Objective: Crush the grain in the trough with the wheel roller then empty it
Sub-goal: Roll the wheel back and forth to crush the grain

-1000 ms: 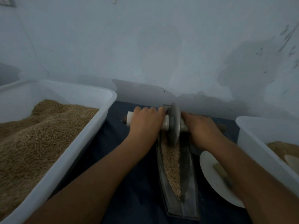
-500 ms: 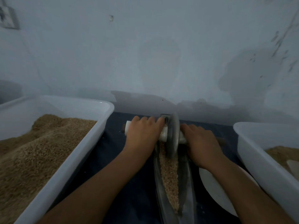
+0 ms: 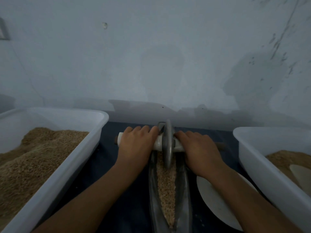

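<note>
Both hands — left hand (image 3: 136,143), right hand (image 3: 198,148) — gripped the wheel roller (image 3: 167,145) axle at the trough's (image 3: 182,190) twelve o'clock end — heavy-looking, stiff.

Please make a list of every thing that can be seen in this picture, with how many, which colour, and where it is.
trough: 1, grey metal, centre, on the dark cloth, running from near to far
grain in trough: 1 strip, tan, along the trough floor
wheel roller: 1, grey disc on a white axle handle, standing in the far end of the trough
left tub: 1, white, left side, heaped with tan grain
right tub: 1, white, right side, holding some tan grain and a pale scoop-like piece
plate: 1, white, between trough and right tub
cloth: 1, dark blue, under everything
wall: pale, stained, behind
left hand: grips the handle left of the disc
right hand: grips the handle right of the disc
</note>
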`<state>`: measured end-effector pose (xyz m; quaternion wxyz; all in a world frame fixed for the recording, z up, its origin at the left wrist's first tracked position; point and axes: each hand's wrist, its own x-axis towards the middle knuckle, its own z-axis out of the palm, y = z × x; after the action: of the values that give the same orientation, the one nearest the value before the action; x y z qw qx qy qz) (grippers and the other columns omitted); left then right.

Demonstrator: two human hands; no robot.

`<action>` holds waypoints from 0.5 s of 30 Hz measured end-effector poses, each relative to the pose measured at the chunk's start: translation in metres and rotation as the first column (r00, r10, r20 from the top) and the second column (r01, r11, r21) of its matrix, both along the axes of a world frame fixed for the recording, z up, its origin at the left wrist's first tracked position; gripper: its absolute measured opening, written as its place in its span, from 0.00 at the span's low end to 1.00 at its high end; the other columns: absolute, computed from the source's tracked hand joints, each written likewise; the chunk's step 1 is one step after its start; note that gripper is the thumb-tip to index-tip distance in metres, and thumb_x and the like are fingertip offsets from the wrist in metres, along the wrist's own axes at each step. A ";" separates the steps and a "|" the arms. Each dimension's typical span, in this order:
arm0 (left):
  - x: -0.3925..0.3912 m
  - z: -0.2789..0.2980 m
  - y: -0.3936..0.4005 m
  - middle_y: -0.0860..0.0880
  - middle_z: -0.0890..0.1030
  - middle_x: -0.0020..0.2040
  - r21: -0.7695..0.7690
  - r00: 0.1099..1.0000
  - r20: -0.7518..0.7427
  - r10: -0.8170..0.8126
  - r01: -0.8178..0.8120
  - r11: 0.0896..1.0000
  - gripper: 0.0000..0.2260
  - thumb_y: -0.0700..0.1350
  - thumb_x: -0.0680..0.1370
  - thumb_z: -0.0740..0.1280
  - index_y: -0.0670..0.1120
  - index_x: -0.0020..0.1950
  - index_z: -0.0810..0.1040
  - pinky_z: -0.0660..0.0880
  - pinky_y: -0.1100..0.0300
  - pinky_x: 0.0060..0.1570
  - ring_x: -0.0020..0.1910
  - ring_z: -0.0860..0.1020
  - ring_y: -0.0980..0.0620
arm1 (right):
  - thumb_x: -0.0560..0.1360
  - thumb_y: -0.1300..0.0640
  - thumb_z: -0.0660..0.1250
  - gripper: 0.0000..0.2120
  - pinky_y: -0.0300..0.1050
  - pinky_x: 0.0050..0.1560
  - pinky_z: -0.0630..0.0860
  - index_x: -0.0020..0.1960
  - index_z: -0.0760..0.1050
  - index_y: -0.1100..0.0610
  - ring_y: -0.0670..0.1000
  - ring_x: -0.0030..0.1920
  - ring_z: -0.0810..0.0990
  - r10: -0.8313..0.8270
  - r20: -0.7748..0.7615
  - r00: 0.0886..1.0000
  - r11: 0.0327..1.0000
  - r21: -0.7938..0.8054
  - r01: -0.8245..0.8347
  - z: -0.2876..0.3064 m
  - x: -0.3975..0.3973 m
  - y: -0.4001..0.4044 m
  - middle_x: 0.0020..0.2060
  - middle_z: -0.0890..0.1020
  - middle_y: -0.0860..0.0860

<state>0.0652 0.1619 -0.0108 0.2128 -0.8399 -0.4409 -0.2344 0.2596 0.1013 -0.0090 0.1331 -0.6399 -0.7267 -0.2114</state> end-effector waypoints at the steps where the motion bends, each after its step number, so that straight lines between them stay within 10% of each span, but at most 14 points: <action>1: 0.000 0.000 0.000 0.52 0.77 0.42 0.001 1.000 0.002 -0.002 0.002 1.000 0.12 0.49 0.71 0.71 0.52 0.49 0.70 0.62 0.55 0.40 0.41 0.77 0.48 | 0.74 0.51 0.67 0.21 0.48 0.45 0.63 0.66 0.69 0.46 0.53 0.52 0.76 0.003 -0.009 1.000 1.000 0.003 -0.003 0.000 0.000 0.000 0.52 0.77 0.47; 15: 0.001 0.000 0.000 0.53 0.76 0.45 -0.001 0.999 -0.016 0.039 -0.039 0.999 0.11 0.49 0.74 0.68 0.53 0.51 0.67 0.60 0.55 0.42 0.44 0.76 0.49 | 0.75 0.50 0.67 0.23 0.48 0.44 0.60 0.68 0.68 0.45 0.53 0.53 0.76 -0.029 0.007 1.000 0.999 -0.020 0.029 0.001 -0.002 -0.001 0.53 0.76 0.47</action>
<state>0.0665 0.1624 -0.0110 0.2202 -0.8331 -0.4555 -0.2235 0.2578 0.1001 -0.0080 0.1213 -0.6510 -0.7198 -0.2083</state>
